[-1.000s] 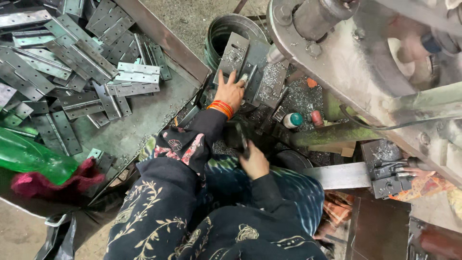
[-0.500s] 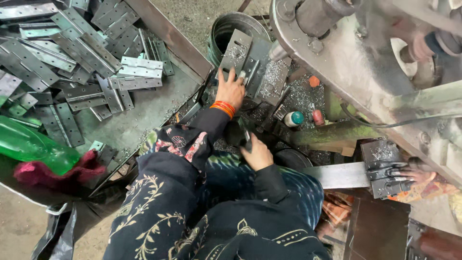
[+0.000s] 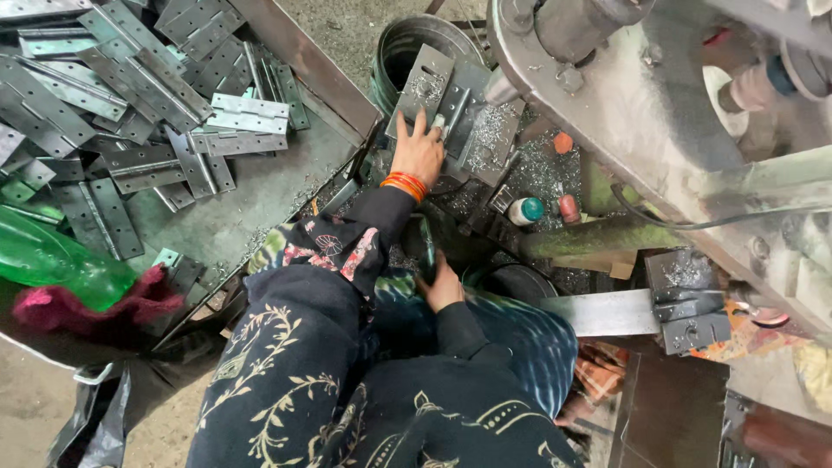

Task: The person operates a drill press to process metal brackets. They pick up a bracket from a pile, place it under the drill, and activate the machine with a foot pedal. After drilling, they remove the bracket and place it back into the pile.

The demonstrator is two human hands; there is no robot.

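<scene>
Your left hand lies with fingers spread flat on a grey metal plate under the machine. Your right hand has its fingers curled round a dark handle. Hinges fill the tray at left.

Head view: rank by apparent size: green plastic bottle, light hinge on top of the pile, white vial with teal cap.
1. green plastic bottle, partly cut off by the frame
2. light hinge
3. white vial with teal cap

Depths differ, so this is apparent size only.
</scene>
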